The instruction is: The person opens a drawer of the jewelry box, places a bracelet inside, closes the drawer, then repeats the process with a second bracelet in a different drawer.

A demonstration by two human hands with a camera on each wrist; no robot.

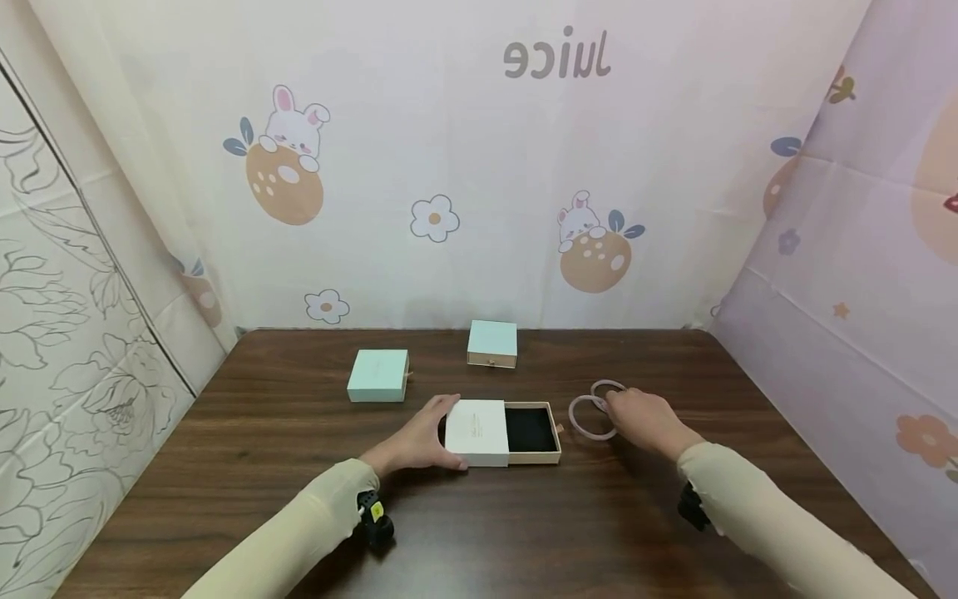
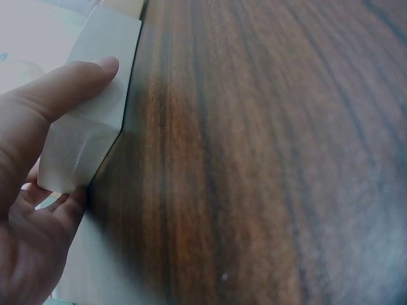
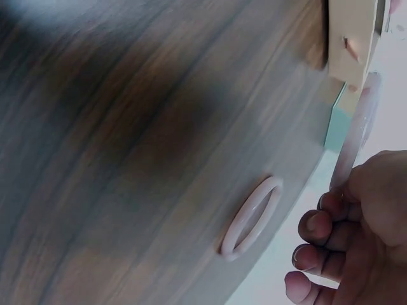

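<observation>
A white drawer-style box (image 1: 476, 431) lies on the table, its tray (image 1: 556, 445) slid out to the right and showing a black lining (image 1: 530, 430). My left hand (image 1: 415, 439) grips the closed end of the sleeve, thumb along the near side and fingers round the far side. To the right of the tray, my right hand (image 1: 647, 418) pinches a pale pink bangle (image 3: 351, 149) between thumb and forefinger, raised off the table. Its other fingers are loosely curled. A second pale bangle (image 3: 236, 229) lies flat on the wood, partly behind the held one in the head view.
Two mint-green boxes stand farther back, one (image 1: 378, 376) at the left and one (image 1: 492, 341) near the back edge. The dark wooden table (image 1: 479, 532) is bordered by a printed curtain (image 1: 449, 166) behind and hangings at both sides.
</observation>
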